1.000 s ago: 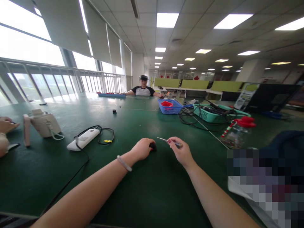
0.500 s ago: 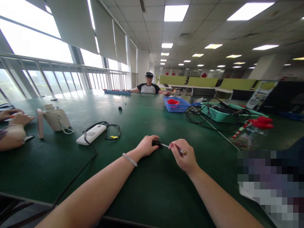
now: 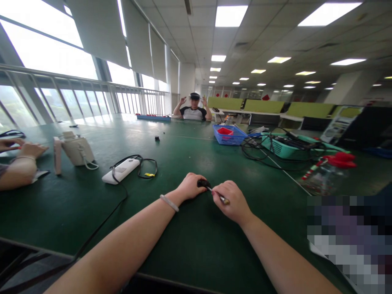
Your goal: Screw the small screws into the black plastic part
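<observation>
Left hand (image 3: 190,186) hides most of small black part (image 3: 203,183), maybe plug.

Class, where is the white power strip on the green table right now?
Head view, left of centre: the white power strip lies between the cream appliance and the left hand.

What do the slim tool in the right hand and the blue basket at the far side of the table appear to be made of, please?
Slim tool with silvery shaft: likely metal, given its bright glint; the handle end is hidden in the right hand. Blue lattice basket: probably moulded plastic, with a uniform colour and an open grid wall.
</observation>
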A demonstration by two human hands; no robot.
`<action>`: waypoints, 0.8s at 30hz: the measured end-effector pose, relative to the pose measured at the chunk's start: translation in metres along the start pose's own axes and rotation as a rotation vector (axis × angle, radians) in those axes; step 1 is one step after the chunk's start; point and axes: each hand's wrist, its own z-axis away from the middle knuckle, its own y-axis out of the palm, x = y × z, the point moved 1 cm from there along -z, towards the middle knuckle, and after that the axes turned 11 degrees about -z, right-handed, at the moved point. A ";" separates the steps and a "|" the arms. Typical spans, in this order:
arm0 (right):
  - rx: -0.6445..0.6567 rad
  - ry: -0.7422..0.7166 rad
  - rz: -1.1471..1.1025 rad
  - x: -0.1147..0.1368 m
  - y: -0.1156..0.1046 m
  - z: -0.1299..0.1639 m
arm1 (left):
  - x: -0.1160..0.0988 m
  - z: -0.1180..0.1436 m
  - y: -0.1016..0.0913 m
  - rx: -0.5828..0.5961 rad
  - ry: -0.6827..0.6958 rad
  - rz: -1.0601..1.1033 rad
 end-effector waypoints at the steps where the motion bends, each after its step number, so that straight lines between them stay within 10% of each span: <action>1: 0.026 -0.019 0.026 0.001 0.001 0.000 | 0.000 0.000 0.000 -0.004 0.004 -0.003; 9: 0.188 -0.100 0.180 0.011 0.007 -0.002 | 0.000 -0.001 0.001 -0.029 0.024 -0.024; 24: 0.094 -0.098 0.145 0.004 0.004 0.001 | 0.004 -0.004 0.007 -0.014 0.006 -0.027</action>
